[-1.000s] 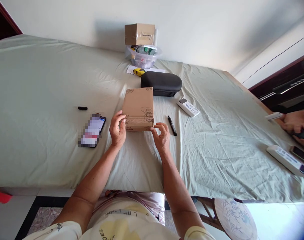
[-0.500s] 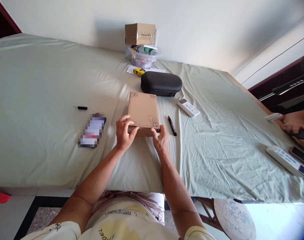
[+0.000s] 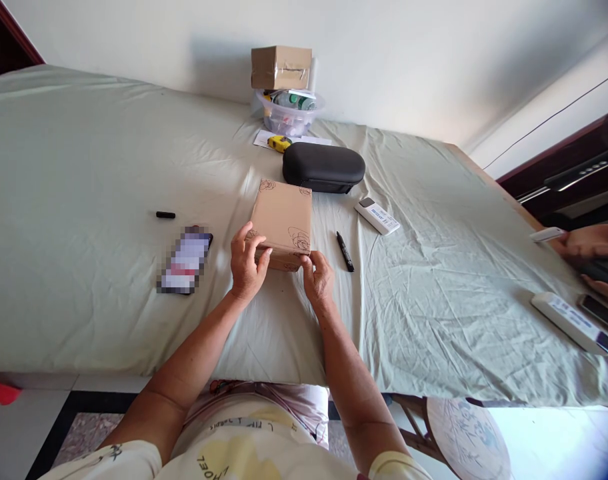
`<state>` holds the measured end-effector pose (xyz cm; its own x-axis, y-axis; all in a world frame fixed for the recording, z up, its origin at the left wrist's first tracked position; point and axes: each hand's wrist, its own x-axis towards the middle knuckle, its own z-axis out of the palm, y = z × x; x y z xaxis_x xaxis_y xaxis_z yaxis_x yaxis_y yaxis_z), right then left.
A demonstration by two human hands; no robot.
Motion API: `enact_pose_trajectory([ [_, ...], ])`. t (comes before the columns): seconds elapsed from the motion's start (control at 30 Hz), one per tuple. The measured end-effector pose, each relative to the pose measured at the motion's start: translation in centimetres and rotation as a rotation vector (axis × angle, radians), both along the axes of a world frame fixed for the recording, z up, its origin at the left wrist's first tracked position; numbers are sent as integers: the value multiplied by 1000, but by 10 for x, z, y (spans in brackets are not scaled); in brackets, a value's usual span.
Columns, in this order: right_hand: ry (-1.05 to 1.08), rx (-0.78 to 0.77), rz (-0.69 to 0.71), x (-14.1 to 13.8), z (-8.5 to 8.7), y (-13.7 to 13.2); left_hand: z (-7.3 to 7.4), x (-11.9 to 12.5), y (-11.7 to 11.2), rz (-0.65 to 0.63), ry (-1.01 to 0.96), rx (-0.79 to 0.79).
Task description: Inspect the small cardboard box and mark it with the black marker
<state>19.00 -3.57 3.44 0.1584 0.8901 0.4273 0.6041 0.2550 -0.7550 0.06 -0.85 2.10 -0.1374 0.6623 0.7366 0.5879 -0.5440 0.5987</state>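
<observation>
A brown cardboard box [image 3: 283, 215] with black scribbled swirls at the corners of its top lies on the cloth before me. My left hand [image 3: 247, 265] grips its near left corner, thumb on the front edge and fingers over the side and top. At the near right corner, my right hand [image 3: 318, 275] pinches the box, with its fingertips partly hidden behind the edge. A black marker [image 3: 345, 251] without its cap lies just right of the box. The black cap [image 3: 165, 215] rests far to the left, above a phone [image 3: 185, 260] with a blurred screen.
Behind the box sits a black hard case [image 3: 323, 167]. A white power bank [image 3: 377, 216] lies right of it. Further back are a yellow tape measure [image 3: 279, 143] and a plastic basin [image 3: 290, 121] under a carton [image 3: 281, 67]. Another person's hands [image 3: 591, 243] show at the right edge.
The box has turned slightly, its near end swinging a little to the left. Both my hands have shifted slightly left with it.
</observation>
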Motion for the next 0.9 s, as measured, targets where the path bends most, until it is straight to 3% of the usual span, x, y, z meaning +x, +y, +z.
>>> enact_pose_trajectory([
  [0.23,123,-55,5,-2,-11,6,0,1,2,56,33,43],
  [0.9,106,-49,-14,1,-4,3,3,2,-1,57,8,65],
])
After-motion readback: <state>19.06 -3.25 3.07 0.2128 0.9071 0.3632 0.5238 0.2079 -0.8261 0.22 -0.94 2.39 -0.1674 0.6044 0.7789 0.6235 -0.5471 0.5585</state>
